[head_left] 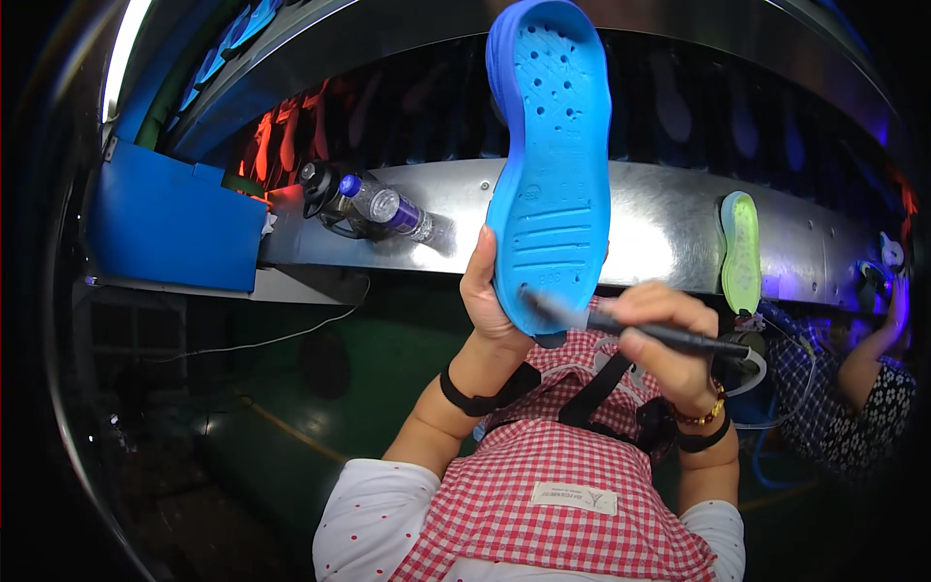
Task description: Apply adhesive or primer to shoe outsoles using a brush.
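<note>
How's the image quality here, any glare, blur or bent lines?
Head view: white glare on the metal bench beside the blue sole; head view: the tip of the black-handled tool in the right hand looks smeared, perhaps by motion; head view: the bench's back edge bows, and the green floor sits in deep shadow.

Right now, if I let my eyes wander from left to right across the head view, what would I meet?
Blue box → clear bottle with a purple cap → blue shoe sole → right hand → yellow-green shoe sole → another person's arm.
</note>
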`<state>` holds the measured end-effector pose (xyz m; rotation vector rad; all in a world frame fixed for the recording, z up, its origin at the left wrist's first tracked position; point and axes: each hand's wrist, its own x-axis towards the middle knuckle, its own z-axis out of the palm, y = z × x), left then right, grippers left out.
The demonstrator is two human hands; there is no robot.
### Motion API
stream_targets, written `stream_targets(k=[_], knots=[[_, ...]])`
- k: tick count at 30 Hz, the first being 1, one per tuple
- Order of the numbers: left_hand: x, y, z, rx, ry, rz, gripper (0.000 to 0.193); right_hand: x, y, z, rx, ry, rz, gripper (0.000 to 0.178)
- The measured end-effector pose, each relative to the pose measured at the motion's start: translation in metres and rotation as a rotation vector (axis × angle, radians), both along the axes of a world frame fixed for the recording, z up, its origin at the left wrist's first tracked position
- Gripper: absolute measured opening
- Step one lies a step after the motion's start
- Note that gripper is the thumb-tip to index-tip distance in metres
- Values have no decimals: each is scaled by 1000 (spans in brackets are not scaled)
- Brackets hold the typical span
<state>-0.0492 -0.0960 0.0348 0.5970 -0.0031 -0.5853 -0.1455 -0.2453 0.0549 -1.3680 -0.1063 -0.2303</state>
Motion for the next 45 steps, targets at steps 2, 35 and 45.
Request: stream_targets(k=[2, 35, 45], knots=[[5, -1, -5, -8, -26, -20, 76, 8, 6, -5, -59, -24, -64, 19], [30, 16, 14, 291, 106, -766, 51, 11, -40, 13, -629, -206, 480, 18], [33, 26, 17, 578, 1, -840, 50, 7, -57, 11, -900, -224, 556, 24]])
